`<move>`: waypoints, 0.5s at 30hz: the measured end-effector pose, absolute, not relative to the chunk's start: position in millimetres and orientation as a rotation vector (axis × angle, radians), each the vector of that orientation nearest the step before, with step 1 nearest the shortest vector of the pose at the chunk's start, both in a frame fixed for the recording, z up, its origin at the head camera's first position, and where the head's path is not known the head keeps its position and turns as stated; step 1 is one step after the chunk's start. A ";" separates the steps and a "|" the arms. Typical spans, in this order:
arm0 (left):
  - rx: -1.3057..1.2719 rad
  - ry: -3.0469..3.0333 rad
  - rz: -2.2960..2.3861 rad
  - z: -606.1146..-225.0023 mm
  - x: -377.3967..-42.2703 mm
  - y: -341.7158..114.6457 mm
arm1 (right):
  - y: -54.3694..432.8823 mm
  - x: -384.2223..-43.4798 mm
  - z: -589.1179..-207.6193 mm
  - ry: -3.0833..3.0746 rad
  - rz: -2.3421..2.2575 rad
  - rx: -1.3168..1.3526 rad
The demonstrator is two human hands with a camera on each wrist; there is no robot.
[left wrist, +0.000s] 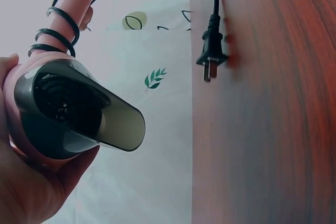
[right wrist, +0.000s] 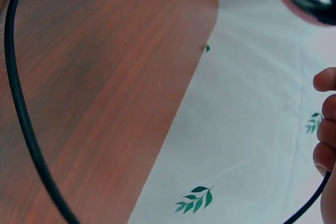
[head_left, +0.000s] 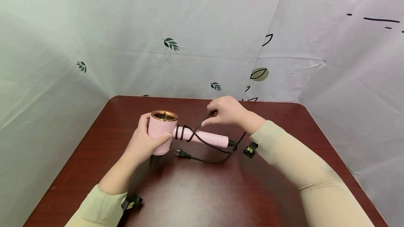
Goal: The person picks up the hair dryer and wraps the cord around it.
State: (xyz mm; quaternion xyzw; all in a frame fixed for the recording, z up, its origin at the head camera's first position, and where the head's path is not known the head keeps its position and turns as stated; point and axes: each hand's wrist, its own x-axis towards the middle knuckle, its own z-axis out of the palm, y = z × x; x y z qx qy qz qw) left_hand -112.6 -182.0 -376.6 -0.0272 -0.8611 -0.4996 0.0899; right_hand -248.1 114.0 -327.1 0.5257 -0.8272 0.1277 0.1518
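A pink hair dryer point(head_left: 205, 137) with a copper-coloured rim and a dark nozzle point(left wrist: 121, 124) is held up off the table. My left hand point(head_left: 143, 143) grips it round its barrel, the thumb lying across the front. The handle points right, and the black cord point(left wrist: 55, 38) is wound in several loops round it near the barrel. Beyond the handle, my right hand point(head_left: 228, 112) pinches a stretch of the cord, raised above the dryer. In the left wrist view the two-pin plug point(left wrist: 211, 45) hangs at the cord's end. Only the fingers of my right hand point(right wrist: 326, 124) show in the right wrist view.
The dark red wooden table point(head_left: 195, 192) has rounded far corners. Pale fabric with a leaf print point(head_left: 189, 13) hangs behind it and on both sides. A black strap device sits at each wrist, the right one point(head_left: 250, 149) and the left one point(head_left: 132, 203).
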 end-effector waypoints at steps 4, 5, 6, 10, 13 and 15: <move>-0.078 -2.526 -1.522 -375.5 -108.7 -184.2 | 117.8 -252.4 -326.2 -2.374 0.364 1.490; -0.082 -2.517 -1.529 -375.2 -107.9 -184.8 | 119.0 -253.4 -326.3 -2.375 0.367 1.485; -0.088 -2.504 -1.544 -374.7 -106.9 -185.4 | 120.4 -254.8 -326.6 -2.379 0.370 1.477; -0.111 -2.401 -1.651 -373.4 -104.9 -188.1 | 126.3 -262.1 -328.2 -2.436 0.444 1.399; -0.131 -2.309 -1.722 -371.9 -103.5 -189.4 | 132.2 -268.8 -329.6 -2.503 0.488 1.284; -0.144 -2.261 -1.752 -370.7 -102.6 -189.2 | 135.4 -272.3 -331.0 -2.537 0.492 1.215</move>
